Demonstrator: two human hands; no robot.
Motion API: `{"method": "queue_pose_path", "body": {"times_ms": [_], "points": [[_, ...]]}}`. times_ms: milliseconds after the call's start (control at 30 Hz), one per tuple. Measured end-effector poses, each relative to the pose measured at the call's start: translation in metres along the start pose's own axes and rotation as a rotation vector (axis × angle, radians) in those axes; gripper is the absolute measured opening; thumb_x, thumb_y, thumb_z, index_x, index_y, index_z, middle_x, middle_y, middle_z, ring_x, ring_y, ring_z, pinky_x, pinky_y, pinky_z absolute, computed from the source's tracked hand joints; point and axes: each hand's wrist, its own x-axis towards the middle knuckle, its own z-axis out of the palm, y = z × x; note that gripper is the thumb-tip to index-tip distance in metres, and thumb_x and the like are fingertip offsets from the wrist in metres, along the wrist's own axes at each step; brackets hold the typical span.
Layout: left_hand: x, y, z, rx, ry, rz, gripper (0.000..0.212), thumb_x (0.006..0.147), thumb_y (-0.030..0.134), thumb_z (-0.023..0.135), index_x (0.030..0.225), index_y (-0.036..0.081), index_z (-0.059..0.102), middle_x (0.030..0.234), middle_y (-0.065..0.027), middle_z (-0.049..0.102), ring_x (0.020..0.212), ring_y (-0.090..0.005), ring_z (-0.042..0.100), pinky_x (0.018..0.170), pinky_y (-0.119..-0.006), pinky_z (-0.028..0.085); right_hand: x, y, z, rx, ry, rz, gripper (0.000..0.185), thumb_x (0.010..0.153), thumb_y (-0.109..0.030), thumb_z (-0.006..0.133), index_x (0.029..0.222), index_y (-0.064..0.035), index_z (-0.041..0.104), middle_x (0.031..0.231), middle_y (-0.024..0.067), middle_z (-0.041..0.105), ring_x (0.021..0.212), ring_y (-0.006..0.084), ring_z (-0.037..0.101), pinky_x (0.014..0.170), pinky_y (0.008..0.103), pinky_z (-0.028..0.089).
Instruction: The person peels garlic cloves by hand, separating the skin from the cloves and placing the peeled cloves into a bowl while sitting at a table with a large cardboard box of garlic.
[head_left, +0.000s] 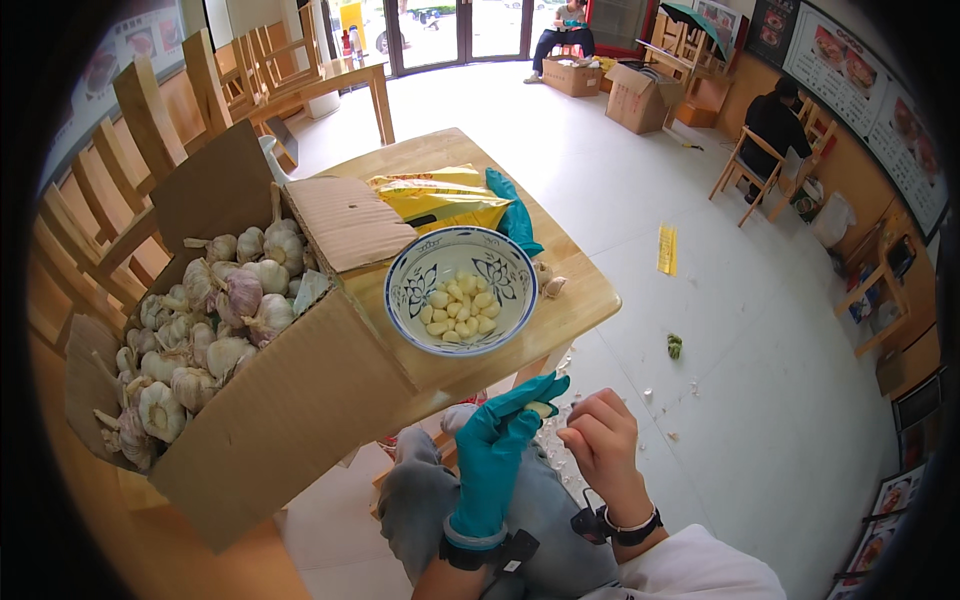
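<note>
My left hand (491, 450), in a teal rubber glove, pinches a pale garlic clove (538, 409) between thumb and fingers. Just right of it, my bare right hand (606, 439) is raised with its fingers curled in. Whether the right fingertips hold something small cannot be made out. Beyond my hands, a white bowl (401, 330) with blue flower patterns stands on the wooden table (577, 300). Several peeled garlic cloves (461, 307) lie in its bottom. To the left, an open cardboard box (300, 420) is heaped with whole garlic bulbs (225, 300).
Behind the bowl lie a yellow plastic bag (442, 199) and a teal glove (514, 214). Loose garlic pieces (553, 285) rest by the table's right edge. Peel scraps (559, 450) litter the floor. Two people sit farther off, one by cardboard boxes (637, 97).
</note>
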Motion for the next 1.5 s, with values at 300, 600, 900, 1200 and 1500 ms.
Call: {"method": "queue_pose_path", "body": {"times_ms": [300, 600, 900, 1200, 1500], "points": [[0.0, 0.003, 0.012, 0.03, -0.019, -0.002, 0.027, 0.095, 0.002, 0.054, 0.121, -0.003, 0.059, 0.119, -0.0127, 0.064, 0.108, -0.0173, 0.061, 0.095, -0.028, 0.047, 0.006, -0.004, 0.005, 0.125, 0.173, 0.133, 0.024, 0.069, -0.001, 0.078, 0.09, -0.0044, 0.067, 0.087, 0.007, 0.061, 0.079, 0.0239, 0.057, 0.064, 0.0324, 0.046], [-0.001, -0.002, 0.007, 0.1, -0.006, 0.009, 0.027, 0.094, 0.002, 0.055, 0.12, -0.002, 0.06, 0.118, -0.0097, 0.065, 0.103, -0.0137, 0.061, 0.092, -0.026, 0.048, 0.003, 0.0, 0.014, 0.036, 0.161, 0.043, 0.022, 0.073, 0.0, 0.074, 0.09, -0.005, 0.06, 0.09, 0.0077, 0.058, 0.077, 0.0262, 0.058, 0.059, 0.0348, 0.048], [-0.004, -0.003, 0.007, 0.045, 0.04, 0.005, 0.028, 0.094, 0.005, 0.057, 0.12, -0.003, 0.06, 0.118, -0.0108, 0.065, 0.101, -0.0135, 0.061, 0.09, -0.025, 0.049, 0.001, -0.005, 0.016, 0.06, 0.124, 0.029, 0.027, 0.075, -0.004, 0.073, 0.097, -0.007, 0.058, 0.095, 0.0087, 0.056, 0.081, 0.0276, 0.057, 0.062, 0.0348, 0.049], [-0.004, -0.024, -0.012, -0.062, 0.056, -0.066, 0.03, 0.096, 0.013, 0.057, 0.121, -0.004, 0.061, 0.118, -0.0073, 0.064, 0.094, -0.0091, 0.059, 0.086, -0.023, 0.049, 0.009, -0.001, 0.013, 0.03, 0.001, -0.04, 0.038, 0.072, -0.005, 0.076, 0.109, -0.0076, 0.066, 0.101, 0.0067, 0.064, 0.088, 0.025, 0.058, 0.069, 0.0332, 0.051], [-0.001, -0.017, -0.006, -0.083, 0.066, -0.11, 0.032, 0.097, 0.017, 0.057, 0.123, -0.002, 0.06, 0.117, -0.0067, 0.066, 0.093, -0.0085, 0.061, 0.083, -0.022, 0.049, 0.007, -0.001, 0.023, 0.348, 0.146, 0.214, 0.035, 0.073, 0.003, 0.077, 0.105, -0.0043, 0.064, 0.099, 0.0095, 0.064, 0.073, 0.0177, 0.059, 0.059, 0.0266, 0.051]]}}
